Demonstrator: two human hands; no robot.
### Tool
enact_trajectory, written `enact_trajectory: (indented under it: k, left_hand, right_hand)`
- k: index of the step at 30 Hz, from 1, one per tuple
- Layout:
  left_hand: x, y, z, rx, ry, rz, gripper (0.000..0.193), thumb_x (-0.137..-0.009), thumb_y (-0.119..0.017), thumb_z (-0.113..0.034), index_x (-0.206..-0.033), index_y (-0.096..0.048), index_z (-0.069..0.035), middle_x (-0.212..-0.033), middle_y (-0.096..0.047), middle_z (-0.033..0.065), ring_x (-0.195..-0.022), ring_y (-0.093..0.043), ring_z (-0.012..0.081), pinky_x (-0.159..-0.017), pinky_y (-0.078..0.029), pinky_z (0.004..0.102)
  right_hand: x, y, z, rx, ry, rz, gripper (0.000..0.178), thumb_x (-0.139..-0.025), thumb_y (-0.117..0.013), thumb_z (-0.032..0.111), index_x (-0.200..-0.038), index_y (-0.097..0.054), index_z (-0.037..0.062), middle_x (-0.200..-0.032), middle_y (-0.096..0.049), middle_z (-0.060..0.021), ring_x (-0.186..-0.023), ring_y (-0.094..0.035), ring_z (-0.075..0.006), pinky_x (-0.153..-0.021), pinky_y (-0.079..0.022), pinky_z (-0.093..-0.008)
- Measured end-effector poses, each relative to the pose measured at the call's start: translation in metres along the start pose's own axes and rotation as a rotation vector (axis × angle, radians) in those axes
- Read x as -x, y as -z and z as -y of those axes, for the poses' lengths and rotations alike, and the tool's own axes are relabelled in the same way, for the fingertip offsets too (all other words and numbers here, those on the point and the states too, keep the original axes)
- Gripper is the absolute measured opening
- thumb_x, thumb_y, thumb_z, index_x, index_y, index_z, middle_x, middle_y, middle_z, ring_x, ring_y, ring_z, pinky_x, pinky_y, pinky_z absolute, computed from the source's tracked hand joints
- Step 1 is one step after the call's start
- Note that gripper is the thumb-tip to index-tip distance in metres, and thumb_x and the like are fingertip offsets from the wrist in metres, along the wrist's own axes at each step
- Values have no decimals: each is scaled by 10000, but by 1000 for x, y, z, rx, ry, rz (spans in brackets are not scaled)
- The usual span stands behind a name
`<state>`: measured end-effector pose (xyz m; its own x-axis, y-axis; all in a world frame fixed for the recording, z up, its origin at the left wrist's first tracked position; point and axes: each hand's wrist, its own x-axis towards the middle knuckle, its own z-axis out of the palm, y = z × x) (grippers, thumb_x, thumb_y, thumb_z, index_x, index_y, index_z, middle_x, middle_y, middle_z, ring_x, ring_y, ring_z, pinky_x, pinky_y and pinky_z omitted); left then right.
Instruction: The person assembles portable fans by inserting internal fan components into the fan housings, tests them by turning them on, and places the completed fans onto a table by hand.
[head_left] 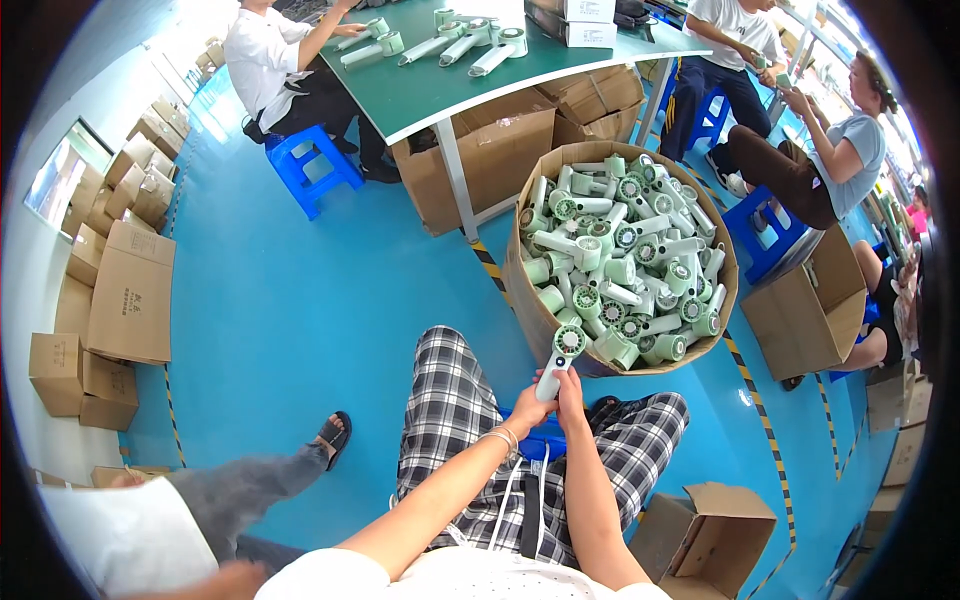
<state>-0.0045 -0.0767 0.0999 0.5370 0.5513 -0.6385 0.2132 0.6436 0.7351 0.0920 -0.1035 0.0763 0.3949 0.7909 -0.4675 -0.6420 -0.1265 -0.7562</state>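
I hold a pale green and white handheld fan [553, 374] upright in front of me, its round grille at the top. My left hand [530, 408] is closed around the lower handle. My right hand [570, 393] is closed on the handle from the other side, and its fingers are partly hidden. Just beyond the fan stands a large cardboard box [520, 290], heaped with many similar handheld fans [640, 250] lying at all angles. The held fan's head overlaps the box's near rim in the view.
A green table [410, 95] with several fans stands ahead, a person on a blue stool [310, 170] beside it. More people sit at the right. Open cartons stand at the right [810, 300] and near right [705, 540]. Boxes [130, 290] line the left wall; somebody walks at lower left.
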Motion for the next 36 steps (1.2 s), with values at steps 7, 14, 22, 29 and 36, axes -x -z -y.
enact_trajectory:
  k: [7, 14, 22, 29, 36]
  left_hand:
    - [-1, -1, 1, 1, 3, -4, 265, -701, -614, -36, -953, -537, -65, -630, -522, 12, -422, -460, 101, -364, -327, 246]
    - [-1, -1, 1, -12, 3, -6, 272, -697, -611, -34, -957, -538, -60, -636, -526, 18, -421, -459, 105, -366, -329, 249]
    - [0, -2, -1, -8, 11, -6, 263, -697, -604, -37, -949, -536, -65, -641, -525, 12, -435, -462, 103, -376, -330, 246]
    - [2, -1, -3, -14, 17, -6, 257, -695, -603, -36, -941, -536, -68, -639, -521, 8, -433, -457, 102, -380, -332, 246]
    - [1, -1, -2, -22, 15, -9, 262, -690, -606, -39, -942, -536, -66, -637, -518, 7, -439, -457, 100, -381, -333, 245]
  right_hand:
    - [-1, 2, -1, 5, 2, -9, 269, -845, -416, 109, -1089, -435, 0, -904, -604, -153, -783, -606, -240, -709, -501, -355]
    - [2, 0, 3, 21, -5, -20, 271, -841, -419, 110, -1088, -436, 1, -902, -604, -154, -784, -607, -241, -707, -501, -357]
    - [1, -1, 2, 17, -14, -23, 283, -837, -416, 107, -1101, -434, 7, -908, -603, -153, -789, -607, -243, -711, -502, -361]
    - [1, 0, 3, 25, -8, -15, 285, -836, -416, 107, -1101, -434, 3, -915, -602, -152, -790, -604, -242, -722, -498, -361]
    - [3, -2, 5, 21, -13, -13, 284, -834, -422, 114, -1094, -437, 2, -911, -601, -151, -796, -601, -235, -723, -496, -356]
